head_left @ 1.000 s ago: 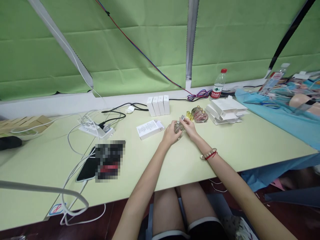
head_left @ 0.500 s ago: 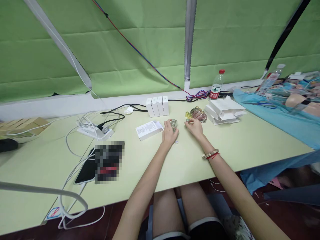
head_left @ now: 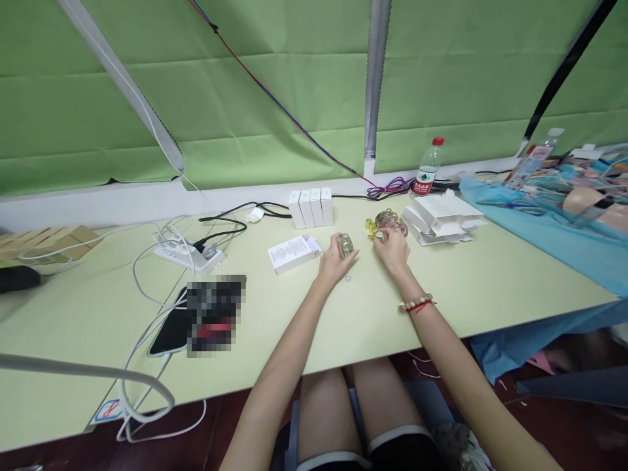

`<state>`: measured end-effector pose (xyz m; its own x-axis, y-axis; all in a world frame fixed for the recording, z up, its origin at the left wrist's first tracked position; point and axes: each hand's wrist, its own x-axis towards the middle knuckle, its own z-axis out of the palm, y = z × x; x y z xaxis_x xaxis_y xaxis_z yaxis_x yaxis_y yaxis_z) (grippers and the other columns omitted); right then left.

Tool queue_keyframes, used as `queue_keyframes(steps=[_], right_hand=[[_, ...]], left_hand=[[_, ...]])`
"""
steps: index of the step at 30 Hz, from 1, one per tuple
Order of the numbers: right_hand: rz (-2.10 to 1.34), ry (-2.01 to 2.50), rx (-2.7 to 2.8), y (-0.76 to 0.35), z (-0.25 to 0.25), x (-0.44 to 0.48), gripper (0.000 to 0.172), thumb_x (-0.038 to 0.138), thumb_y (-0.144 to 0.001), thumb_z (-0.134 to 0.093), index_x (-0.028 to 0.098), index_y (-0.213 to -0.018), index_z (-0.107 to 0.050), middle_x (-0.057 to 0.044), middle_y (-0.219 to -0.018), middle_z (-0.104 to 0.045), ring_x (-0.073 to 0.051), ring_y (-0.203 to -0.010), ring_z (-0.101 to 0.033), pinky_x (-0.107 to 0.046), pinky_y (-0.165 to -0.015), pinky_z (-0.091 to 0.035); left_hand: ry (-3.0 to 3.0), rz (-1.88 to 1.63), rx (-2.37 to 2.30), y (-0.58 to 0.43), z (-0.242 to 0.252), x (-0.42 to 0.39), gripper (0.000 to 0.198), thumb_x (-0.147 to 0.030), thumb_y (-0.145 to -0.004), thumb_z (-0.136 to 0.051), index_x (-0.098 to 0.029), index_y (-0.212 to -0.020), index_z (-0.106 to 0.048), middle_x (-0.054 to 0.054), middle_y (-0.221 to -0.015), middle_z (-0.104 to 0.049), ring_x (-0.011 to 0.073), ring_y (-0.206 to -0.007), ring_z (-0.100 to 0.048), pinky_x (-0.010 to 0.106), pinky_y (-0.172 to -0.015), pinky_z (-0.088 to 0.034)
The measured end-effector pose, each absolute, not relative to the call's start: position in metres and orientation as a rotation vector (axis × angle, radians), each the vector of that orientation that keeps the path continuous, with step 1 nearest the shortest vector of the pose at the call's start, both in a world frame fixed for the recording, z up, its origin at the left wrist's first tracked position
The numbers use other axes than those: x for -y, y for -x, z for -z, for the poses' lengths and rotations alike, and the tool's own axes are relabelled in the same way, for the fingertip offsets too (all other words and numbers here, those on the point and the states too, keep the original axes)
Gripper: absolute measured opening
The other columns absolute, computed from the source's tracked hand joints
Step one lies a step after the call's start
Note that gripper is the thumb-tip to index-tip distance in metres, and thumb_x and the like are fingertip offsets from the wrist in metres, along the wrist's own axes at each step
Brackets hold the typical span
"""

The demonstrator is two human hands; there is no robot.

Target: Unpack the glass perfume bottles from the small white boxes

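Observation:
A small clear, greenish object (head_left: 345,245) is held in my left hand (head_left: 335,263), with the thumb and fingers around its sides. My right hand (head_left: 394,251) pinches a tiny pale round piece (head_left: 379,235) between thumb and fingertip. Just behind that hand lie small yellow pieces (head_left: 371,227) and a coiled, see-through bundle (head_left: 391,221). A little clear disc (head_left: 348,279) rests on the table below my left hand. To the left of it lies an open white box (head_left: 294,254) with printed text.
Several white boxes (head_left: 311,208) stand upright at the back. White cartons (head_left: 441,218) and a red-capped bottle (head_left: 426,171) are at the right. A power strip (head_left: 189,255), cables and a phone (head_left: 171,330) lie left. A blue sheet (head_left: 549,242) covers the far right.
My right hand has moved slightly right, closer over the yellow pieces. My left hand has turned the clear object a little, and its thumb now sticks out to the right. The view has shifted slightly.

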<state>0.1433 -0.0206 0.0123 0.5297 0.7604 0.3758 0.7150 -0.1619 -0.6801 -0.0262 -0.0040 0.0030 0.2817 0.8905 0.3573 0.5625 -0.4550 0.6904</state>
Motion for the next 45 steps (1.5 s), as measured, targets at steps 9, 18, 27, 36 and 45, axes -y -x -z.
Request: queue_keyframes(steps=[9, 18, 27, 36, 45], right_hand=[[-0.192, 2.092, 1.226, -0.141, -0.02, 0.025, 0.028, 0.032, -0.074, -0.057, 0.024, -0.099, -0.064, -0.007, -0.086, -0.067, -0.025, -0.088, -0.06, -0.04, -0.079, -0.042], [-0.284, 2.049, 1.226, -0.137, -0.021, 0.026, 0.032, 0.033, -0.075, -0.056, 0.026, -0.106, -0.061, -0.002, -0.087, -0.069, -0.023, -0.092, -0.06, -0.036, -0.08, -0.042], [-0.286, 1.79, 1.402, -0.115, -0.024, 0.026, 0.043, 0.051, -0.074, -0.053, 0.024, -0.106, -0.061, -0.004, -0.093, -0.067, -0.02, -0.084, -0.061, -0.033, -0.076, -0.043], [-0.212, 1.927, 1.389, -0.125, -0.021, 0.022, 0.035, 0.034, -0.068, -0.052, 0.024, -0.099, -0.065, -0.004, -0.095, -0.068, -0.025, -0.091, -0.059, -0.036, -0.077, -0.043], [-0.198, 1.94, 1.299, -0.144, -0.022, 0.02, 0.031, 0.029, -0.063, -0.05, 0.022, -0.089, -0.066, -0.005, -0.093, -0.068, -0.026, -0.088, -0.058, -0.035, -0.075, -0.041]], left_hand=[[-2.297, -0.883, -1.234, 0.028, -0.004, 0.007, 0.058, -0.041, -0.08, -0.051, -0.026, -0.131, -0.027, 0.0, -0.091, -0.057, 0.0123, -0.068, -0.056, 0.023, -0.058, -0.037], [-2.372, -0.834, -1.272, 0.026, -0.007, 0.011, 0.025, -0.038, -0.085, -0.044, -0.021, -0.104, -0.042, 0.002, -0.096, -0.059, 0.0145, -0.073, -0.058, 0.024, -0.06, -0.037], [-2.503, -0.842, -1.112, 0.027, -0.012, 0.013, 0.026, -0.025, -0.087, -0.038, -0.024, -0.113, -0.045, 0.002, -0.12, -0.053, 0.0166, -0.102, -0.054, 0.025, -0.069, -0.042], [-2.443, -0.804, -1.306, 0.025, -0.013, 0.013, 0.025, -0.022, -0.085, -0.037, -0.023, -0.108, -0.046, 0.003, -0.112, -0.051, 0.0128, -0.075, -0.057, 0.026, -0.057, -0.039], [-2.495, -0.742, -1.315, 0.025, -0.013, 0.014, 0.027, -0.02, -0.084, -0.037, -0.024, -0.109, -0.045, 0.003, -0.111, -0.051, 0.0137, -0.078, -0.057, 0.026, -0.062, -0.041]])
